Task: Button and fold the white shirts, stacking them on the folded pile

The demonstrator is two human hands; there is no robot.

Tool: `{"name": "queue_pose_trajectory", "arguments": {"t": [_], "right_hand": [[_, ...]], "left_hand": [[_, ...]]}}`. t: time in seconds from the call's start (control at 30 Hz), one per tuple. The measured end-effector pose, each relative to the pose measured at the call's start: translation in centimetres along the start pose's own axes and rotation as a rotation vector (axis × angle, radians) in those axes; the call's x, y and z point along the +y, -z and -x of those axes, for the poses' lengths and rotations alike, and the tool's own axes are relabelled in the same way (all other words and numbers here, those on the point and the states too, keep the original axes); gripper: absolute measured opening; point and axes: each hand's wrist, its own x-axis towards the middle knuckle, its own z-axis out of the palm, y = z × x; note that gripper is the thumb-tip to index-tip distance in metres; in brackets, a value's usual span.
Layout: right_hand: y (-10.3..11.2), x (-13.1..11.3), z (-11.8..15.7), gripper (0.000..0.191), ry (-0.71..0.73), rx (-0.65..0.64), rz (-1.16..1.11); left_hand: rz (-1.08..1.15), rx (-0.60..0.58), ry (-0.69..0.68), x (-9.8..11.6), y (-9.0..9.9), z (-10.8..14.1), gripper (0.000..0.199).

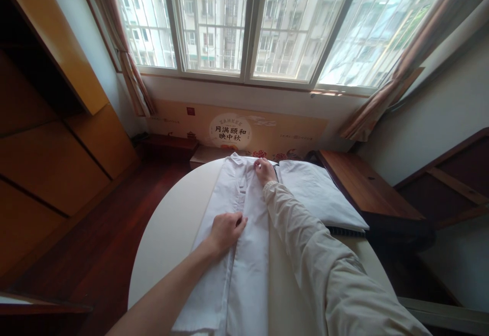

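A long white garment (252,269) lies lengthwise on the round cream table (160,254), its two sides folded in so that their edges meet near the middle. My left hand (227,231) rests on the seam halfway up, fingers curled and pinching the fabric. Further away, at the garment's far end, my right hand (265,171) has thumb and fingers closed on the cloth near its right edge. A beige sleeve covers my right arm; my left forearm is bare. Whether the garment is a shirt or something else, I cannot tell.
Right of the garment, a folded white cloth (317,193) lies on a dark, ridged-edged item (347,232). A wooden desk (367,183) stands beyond the table's right side. Behind is a printed panel (298,122) below the barred windows. Wooden cabinets (46,168) line the left.
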Motion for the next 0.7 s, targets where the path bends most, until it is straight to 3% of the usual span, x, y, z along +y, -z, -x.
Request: {"name": "queue_pose_trajectory", "arguments": {"t": [0.1,0.23,0.4,0.53,0.7], "right_hand": [[-0.2,-0.5,0.3,0.028,0.009,0.003,0.104],[-0.6,-0.6,0.8,0.029,0.074,-0.146,0.129],[-0.5,-0.5,1.0,0.045,0.127,-0.249,0.123],[0.0,-0.9,0.9,0.047,0.095,-0.222,0.149],[0.3,-2.1,1.2,0.026,0.054,-0.117,0.211]], "left_hand": [[0.061,0.031,0.052,0.1,0.0,0.0,0.028],[0.113,0.061,0.103,0.2,0.1,-0.1,0.016],[0.117,0.052,0.105,0.2,0.0,-0.2,0.013],[0.249,0.085,0.083,0.0,0.5,-0.4,0.015],[0.263,0.059,0.093,-0.5,1.3,-0.4,0.018]]}}
